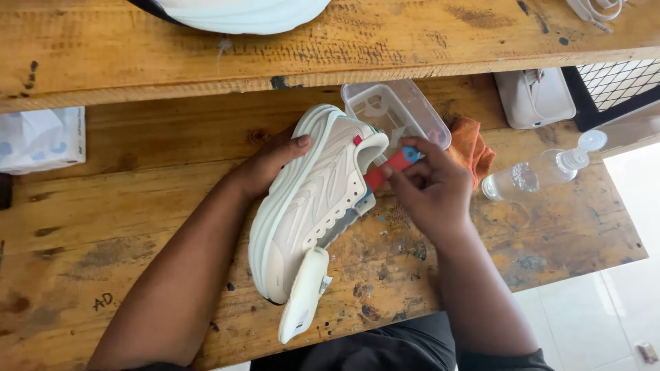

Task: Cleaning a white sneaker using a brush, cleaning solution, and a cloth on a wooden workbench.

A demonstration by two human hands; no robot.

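Note:
A cream-white sneaker (309,199) lies on its side on the worn wooden table (110,227), toe toward me. My left hand (265,165) grips its sole near the heel. My right hand (430,189) pinches a small tool with a red handle and blue end (392,165), its tip reaching into the shoe's opening. A white insole (304,295) leans against the toe at the table's front edge.
A clear plastic tub (395,110) sits behind the shoe, with an orange cloth (474,148) beside it. A clear bottle (543,168) lies to the right. A white box (533,96) and black wire basket (612,86) sit under a wooden shelf (206,62). Tissue pack (41,137) at left.

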